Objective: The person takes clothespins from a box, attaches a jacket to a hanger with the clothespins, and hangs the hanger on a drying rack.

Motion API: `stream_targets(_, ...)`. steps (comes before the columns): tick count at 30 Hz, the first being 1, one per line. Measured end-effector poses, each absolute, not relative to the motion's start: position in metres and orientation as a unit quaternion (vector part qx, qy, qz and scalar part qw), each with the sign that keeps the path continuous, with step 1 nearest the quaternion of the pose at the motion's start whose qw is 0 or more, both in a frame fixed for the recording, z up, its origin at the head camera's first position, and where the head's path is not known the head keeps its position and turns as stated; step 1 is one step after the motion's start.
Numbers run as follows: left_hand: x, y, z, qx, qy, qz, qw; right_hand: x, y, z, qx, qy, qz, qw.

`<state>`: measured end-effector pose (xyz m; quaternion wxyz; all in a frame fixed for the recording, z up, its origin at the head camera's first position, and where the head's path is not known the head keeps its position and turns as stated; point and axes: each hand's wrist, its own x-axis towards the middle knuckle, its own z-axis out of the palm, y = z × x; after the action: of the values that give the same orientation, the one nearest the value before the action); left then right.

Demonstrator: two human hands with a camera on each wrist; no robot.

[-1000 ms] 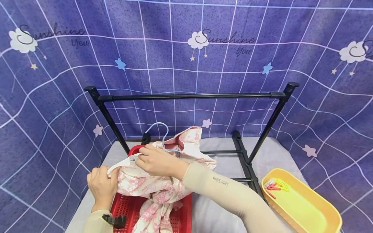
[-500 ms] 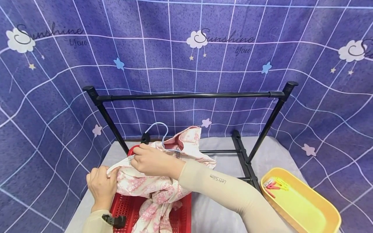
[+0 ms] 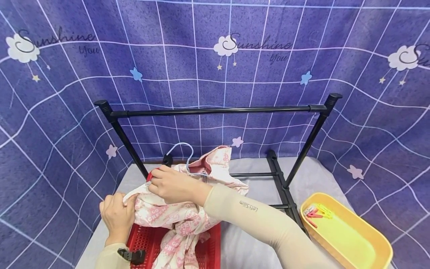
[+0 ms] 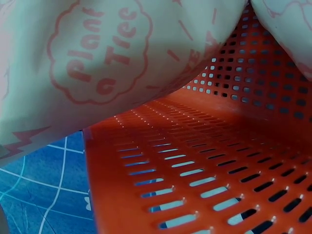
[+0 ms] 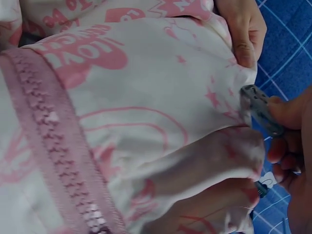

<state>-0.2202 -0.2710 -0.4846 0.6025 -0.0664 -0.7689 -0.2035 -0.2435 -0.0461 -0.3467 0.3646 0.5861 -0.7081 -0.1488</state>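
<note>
1. Currently, the garment (image 3: 151, 209), white with pink print, lies over the red basket (image 3: 217, 246), part of its cloth drooping inside. The hook of the blue hanger (image 3: 181, 143) rises at the neck opening.
2. Left grip: the left hand (image 3: 117, 215) grasps the garment at its outer left edge.
3. Right grip: the right hand (image 3: 173, 185) pinches a grey clip (image 5: 265, 109) against the garment edge. Whether the clip has bitten on the cloth cannot be told.
4. Handling (estimated): light, soft and limp; smooth enough to slide, not fragile. The zip (image 5: 58, 141) should be the stiffest strip.
5. Recommended hold: take the edge in a full pinch at two separated points, keeping folds flat; support the hanger at its hook when lifting.
6. Markings, garment: "Plant a Tree" within a scalloped outline; "LOVE" on a heart. Other lettering is cut by folds.
7. Markings, elsewhere: the right sleeve (image 3: 250, 215) bears "LetsSlim", inverted in the head view; the curtain (image 3: 255, 86) repeats "Sunshine You".
</note>
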Motion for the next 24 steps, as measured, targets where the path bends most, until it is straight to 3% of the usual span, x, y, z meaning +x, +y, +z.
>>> stream_targets(24,-0.222,-0.269,-0.487,-0.060,-0.770,-0.207,0.601,-0.261,-0.051,-0.364,0.612,-0.678,-0.034,0.406)
